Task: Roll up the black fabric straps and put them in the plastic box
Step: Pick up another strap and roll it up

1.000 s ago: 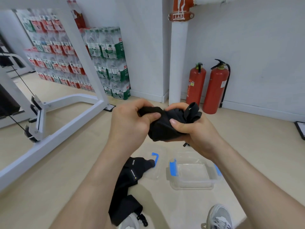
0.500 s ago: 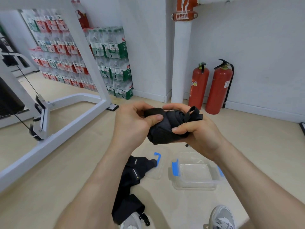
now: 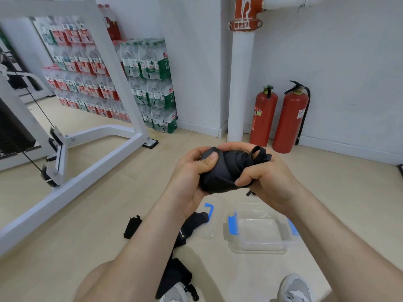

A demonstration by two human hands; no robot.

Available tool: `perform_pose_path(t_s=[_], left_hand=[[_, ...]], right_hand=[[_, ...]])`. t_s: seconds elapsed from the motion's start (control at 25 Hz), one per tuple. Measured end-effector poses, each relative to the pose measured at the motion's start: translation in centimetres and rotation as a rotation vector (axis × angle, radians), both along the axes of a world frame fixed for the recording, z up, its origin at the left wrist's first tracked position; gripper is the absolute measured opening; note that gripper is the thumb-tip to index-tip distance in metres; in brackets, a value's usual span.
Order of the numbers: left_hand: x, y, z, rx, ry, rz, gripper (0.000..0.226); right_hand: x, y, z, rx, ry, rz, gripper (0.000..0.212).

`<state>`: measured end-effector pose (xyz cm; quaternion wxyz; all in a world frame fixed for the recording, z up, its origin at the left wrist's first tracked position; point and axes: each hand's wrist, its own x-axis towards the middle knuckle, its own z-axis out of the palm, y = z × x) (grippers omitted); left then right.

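Grip clamped: left hand [image 3: 187, 177], right hand [image 3: 270, 179] curled round rolled strap [image 3: 222, 168] between palms, above plastic box [image 3: 259, 247].

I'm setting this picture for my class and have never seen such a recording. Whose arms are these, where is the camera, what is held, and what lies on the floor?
No machine here: a person wears the camera on the head, so it looks down at their own arms. The left hand and right hand both grip a black strap, bunched into a rough roll. On the floor below are a clear plastic box, open, its lid beside it, and another strap lying unrolled.
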<state>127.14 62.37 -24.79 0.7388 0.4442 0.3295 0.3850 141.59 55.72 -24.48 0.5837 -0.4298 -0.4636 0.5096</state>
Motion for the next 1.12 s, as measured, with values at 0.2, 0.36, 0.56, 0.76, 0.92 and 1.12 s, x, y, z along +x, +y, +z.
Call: perform_pose_path(t_s=[0.2, 0.36, 0.56, 0.76, 0.92, 1.12], left_hand=[[0.1, -0.2, 0.4, 0.392, 0.212, 0.209, 0.032], [0.4, -0.9, -0.3, 0.644, 0.254, 0.209, 0.037], [2.2, -0.8, -2.0, 0.479, 0.245, 0.303, 0.005], [2.5, 0.4, -2.7, 0.447, 0.38, 0.44, 0.033], [2.5, 1.4, -2.5, 0.583, 0.468, 0.505, 0.041], [2.9, 2.2, -3.6, 0.459, 0.65, 0.441, 0.031]], right_hand=[[2.2, -0.8, 1.5, -0.146, -0.169, 0.093, 0.052], [-0.4, -0.3, 0.8, -0.323, -0.263, -0.138, 0.038], [-3.6, 1.6, -2.0, -0.08, -0.566, -0.623, 0.044], [-4.7, 2.2, -3.3, 0.117, -0.868, -0.74, 0.04], [-4.8, 3.1, -3.5, 0.135, -0.855, -0.768, 0.041], [-2.3, 3.3, -1.7, -0.374, -0.53, -0.197, 0.051]])
